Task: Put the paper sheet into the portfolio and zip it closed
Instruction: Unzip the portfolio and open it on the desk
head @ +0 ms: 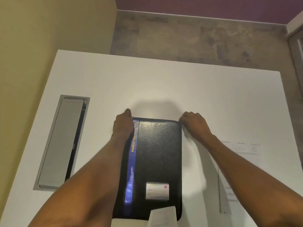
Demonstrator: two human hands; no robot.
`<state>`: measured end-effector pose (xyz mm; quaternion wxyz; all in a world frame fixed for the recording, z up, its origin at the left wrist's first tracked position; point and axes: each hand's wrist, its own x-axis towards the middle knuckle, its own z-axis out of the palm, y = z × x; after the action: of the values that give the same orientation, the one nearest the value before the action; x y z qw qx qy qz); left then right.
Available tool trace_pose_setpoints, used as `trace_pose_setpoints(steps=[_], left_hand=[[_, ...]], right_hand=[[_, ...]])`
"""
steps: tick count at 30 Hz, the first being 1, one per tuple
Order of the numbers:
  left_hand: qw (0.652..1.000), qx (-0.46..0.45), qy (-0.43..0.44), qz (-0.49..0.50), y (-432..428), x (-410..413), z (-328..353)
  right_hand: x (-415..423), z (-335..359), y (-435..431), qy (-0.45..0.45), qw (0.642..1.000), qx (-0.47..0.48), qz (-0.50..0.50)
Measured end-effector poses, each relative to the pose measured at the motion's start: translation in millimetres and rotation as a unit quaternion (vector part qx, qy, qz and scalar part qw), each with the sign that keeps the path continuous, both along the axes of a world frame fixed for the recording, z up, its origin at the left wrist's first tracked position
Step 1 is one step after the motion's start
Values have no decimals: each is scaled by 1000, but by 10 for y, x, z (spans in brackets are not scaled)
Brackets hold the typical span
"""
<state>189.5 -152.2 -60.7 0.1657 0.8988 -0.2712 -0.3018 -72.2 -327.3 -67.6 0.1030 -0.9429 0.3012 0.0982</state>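
Observation:
A black portfolio [160, 154] with a blue spine strip and a card window lies closed on the white table [164, 86], spine to the left. My left hand [123, 125] grips its far left corner. My right hand [195, 124] is curled with fingers closed against the far right corner, at the zipper edge; what the fingertips pinch is hidden. The paper sheet [242, 149], white with faint print, lies flat on the table to the right of the portfolio, partly under my right forearm.
A grey metal cable hatch [60, 141] is set into the table at the left. A white folded piece [162, 217] overlaps the portfolio's near edge. The table's far edge borders grey floor; a yellow wall stands at the left.

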Motion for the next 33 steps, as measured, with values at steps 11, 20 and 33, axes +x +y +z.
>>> trace_pose_setpoints(steps=[11, 20, 33], left_hand=[[999, 0, -17, 33, -15, -99, -13], [946, -5, -206, -250, -284, -996, 176], [956, 134, -71, -250, -652, -1873, 45]], right_hand=[[-582, -35, 1242, -67, 973, 16, -220], [-503, -101, 1400, -90, 934, 68, -339], [-656, -409, 1459, -152, 922, 105, -340]])
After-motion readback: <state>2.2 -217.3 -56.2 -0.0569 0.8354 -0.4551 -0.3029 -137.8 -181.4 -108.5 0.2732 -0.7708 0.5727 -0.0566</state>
